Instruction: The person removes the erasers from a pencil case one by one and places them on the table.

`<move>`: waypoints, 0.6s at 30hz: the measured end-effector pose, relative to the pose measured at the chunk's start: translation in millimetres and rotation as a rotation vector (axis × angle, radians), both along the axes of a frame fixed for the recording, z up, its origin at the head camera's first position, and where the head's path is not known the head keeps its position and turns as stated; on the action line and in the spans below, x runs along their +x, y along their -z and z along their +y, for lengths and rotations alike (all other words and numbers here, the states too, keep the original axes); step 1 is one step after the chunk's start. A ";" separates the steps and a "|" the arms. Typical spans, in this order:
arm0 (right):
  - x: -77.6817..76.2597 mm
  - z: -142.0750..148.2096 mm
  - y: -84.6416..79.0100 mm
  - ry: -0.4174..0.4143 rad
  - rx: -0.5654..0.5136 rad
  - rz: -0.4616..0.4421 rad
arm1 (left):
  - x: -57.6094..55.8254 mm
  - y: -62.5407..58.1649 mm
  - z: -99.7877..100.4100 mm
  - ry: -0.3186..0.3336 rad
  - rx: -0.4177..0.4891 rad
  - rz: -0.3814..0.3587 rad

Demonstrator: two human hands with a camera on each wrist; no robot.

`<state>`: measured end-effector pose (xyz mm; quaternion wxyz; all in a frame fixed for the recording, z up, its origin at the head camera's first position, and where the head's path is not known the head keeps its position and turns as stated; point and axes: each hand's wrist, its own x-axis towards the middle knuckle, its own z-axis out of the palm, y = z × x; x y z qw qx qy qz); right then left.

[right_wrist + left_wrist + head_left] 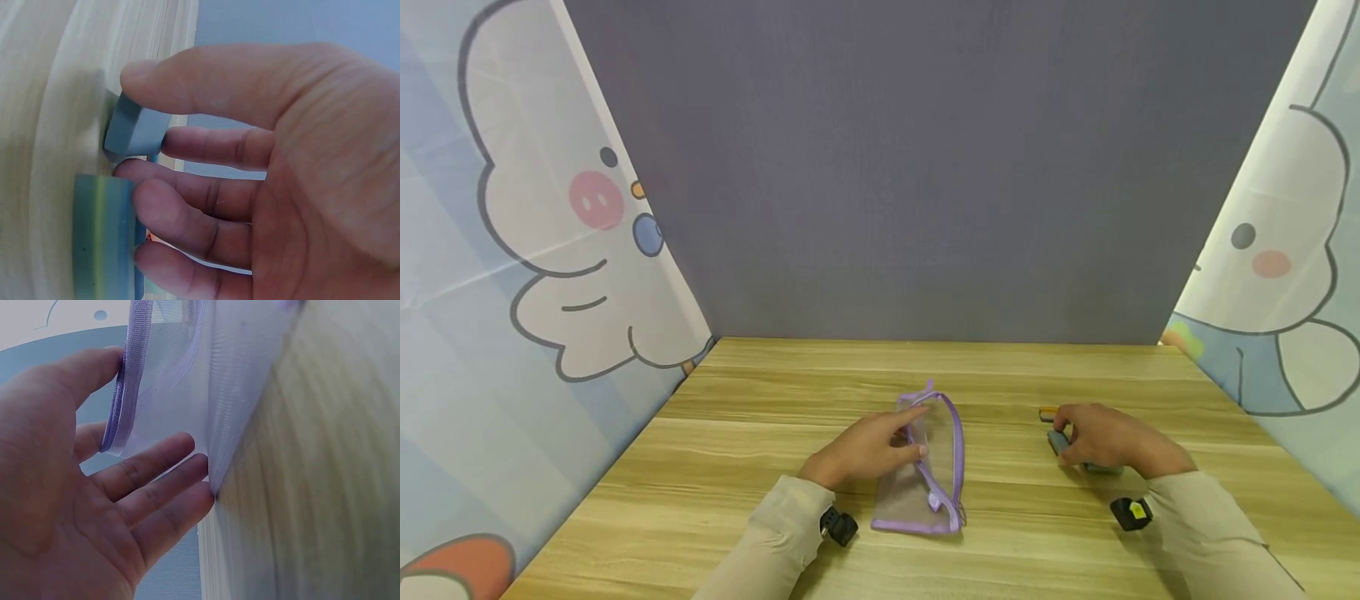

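Observation:
A see-through mesh pouch (917,527) with purple trim and a zipper lies on the table, its mouth parted. My left hand (865,446) is at its left side. In the left wrist view, thumb and index finger pinch the purple zipper edge (127,381), while the other fingers reach toward the mesh. Over to the right, my right hand (1101,433) holds a small grey-blue block (139,128) between thumb and index finger, low over the table. Beside its other fingers is a block striped green, yellow and blue (103,237).
A small orange-edged piece (1048,413) lies just beyond the right fingertips. The wood-grain table (760,392) ends at a dark grey panel (925,183). Cartoon-printed sheets (572,250) hang at both sides. Each wrist carries a small black device (839,527).

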<state>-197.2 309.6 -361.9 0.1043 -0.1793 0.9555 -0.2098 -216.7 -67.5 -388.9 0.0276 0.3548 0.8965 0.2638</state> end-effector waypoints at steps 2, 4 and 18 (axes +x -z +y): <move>0.8 -0.1 0.3 -0.004 -0.005 0.003 | 0.0 0.5 0.0 0.001 0.001 0.000; 1.3 -0.3 0.3 -0.006 -0.013 0.005 | 0.2 0.4 0.1 0.003 0.002 -0.001; 1.4 1.0 -1.3 0.006 -0.039 0.084 | -0.8 0.9 0.9 0.018 0.030 0.024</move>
